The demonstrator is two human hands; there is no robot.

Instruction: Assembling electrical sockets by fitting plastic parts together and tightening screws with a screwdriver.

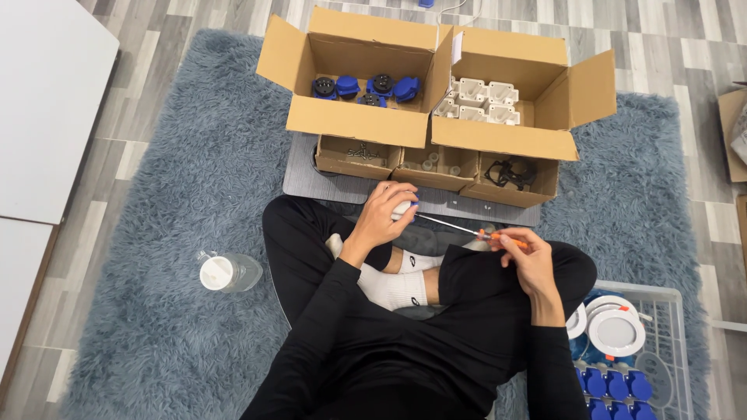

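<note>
I sit cross-legged on a blue-grey shaggy rug (pixel 171 179). My left hand (pixel 383 215) is closed around a small white part (pixel 404 208) with a bit of blue showing at its edge. My right hand (pixel 527 260) grips the orange handle of a screwdriver (pixel 467 228), whose thin metal shaft points left into the white part. Both hands hover above my knees, just in front of a grey board (pixel 307 175).
Two open cardboard boxes stand ahead: the left box (pixel 354 120) holds blue round parts, the right box (pixel 502 136) white parts. Three small trays (pixel 436 167) hold screws, small pieces and black rings. A clear bottle (pixel 228 272) lies left; a white crate (pixel 661 311) with round lamps and blue parts stands right.
</note>
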